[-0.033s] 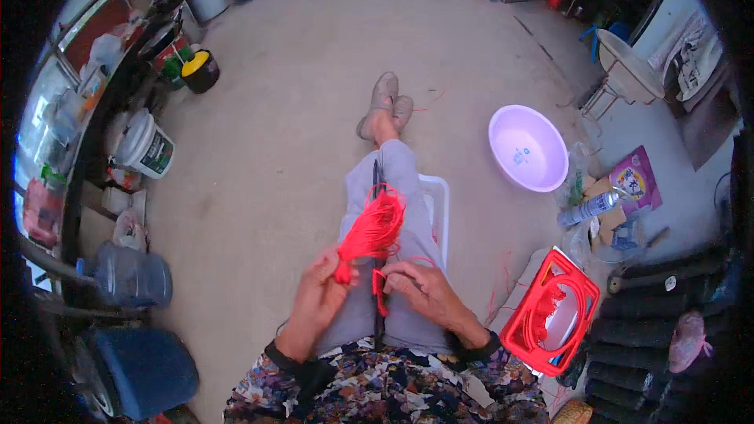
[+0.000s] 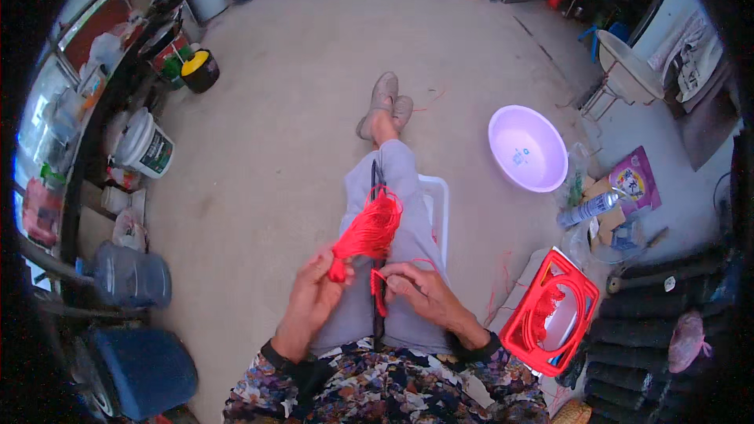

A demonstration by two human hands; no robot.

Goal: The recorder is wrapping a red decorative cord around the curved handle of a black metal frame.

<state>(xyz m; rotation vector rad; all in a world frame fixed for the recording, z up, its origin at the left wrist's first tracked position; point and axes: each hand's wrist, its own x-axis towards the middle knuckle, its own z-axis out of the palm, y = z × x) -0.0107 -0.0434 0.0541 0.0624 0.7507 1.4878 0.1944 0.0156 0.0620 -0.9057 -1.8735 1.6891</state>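
My left hand [image 2: 314,292] is closed on the lower end of a bundle of red cord [image 2: 372,228], whose looped strands fan out up and to the right. A dark thin rod [image 2: 378,298] runs lengthwise over my grey trousers, between my two hands. Against the rod lies a short twisted or knotted length of red cord [image 2: 378,290]. My right hand [image 2: 419,289] pinches a strand there with thumb and forefinger. A thin loose strand arcs above the right hand's knuckles. Part of the rod is hidden behind the bundle.
To the right a red plastic basket [image 2: 525,300] holds more red cord. Beyond it stand a purple basin [image 2: 495,145] and a spray can [image 2: 589,210]. A white plastic frame [image 2: 444,220] shows beside my legs. On the left are a white bucket [image 2: 145,145] and a water jug [image 2: 129,275].
My left hand and the red bundle have shifted slightly left and down. The right hand has hardly moved.
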